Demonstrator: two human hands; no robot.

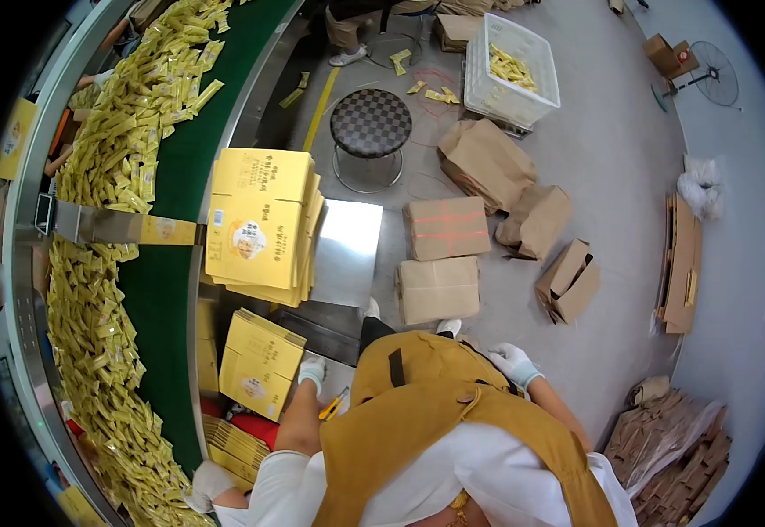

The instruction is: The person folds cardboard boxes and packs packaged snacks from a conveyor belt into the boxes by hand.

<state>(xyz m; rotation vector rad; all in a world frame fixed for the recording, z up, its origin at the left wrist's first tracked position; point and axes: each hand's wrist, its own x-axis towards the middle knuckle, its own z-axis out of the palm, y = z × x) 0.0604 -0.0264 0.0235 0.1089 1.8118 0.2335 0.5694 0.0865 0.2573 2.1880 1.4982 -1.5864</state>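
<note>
My left hand (pixel 312 373), in a white glove, is at the right edge of a tilted bundle of flattened yellow cartons (pixel 262 364), its fingers closed against that edge. Just behind this hand lies a yellow cutter (pixel 334 404). My right hand (pixel 514 364), also gloved, is beside my brown apron (pixel 435 364) with fingers apart and holds nothing. A taller stack of flat yellow cartons (pixel 259 220) stands ahead on a metal table (pixel 347 250). More yellow cartons (pixel 238 448) are low at the left.
Yellow packets (pixel 128 140) cover a green conveyor (pixel 167 290) at the left, where another gloved hand (pixel 211 487) shows. Ahead are a checkered stool (pixel 370 123), a white crate (pixel 536 101) and brown boxes (pixel 440 290). Brown paper bags (pixel 488 162) lie on the floor.
</note>
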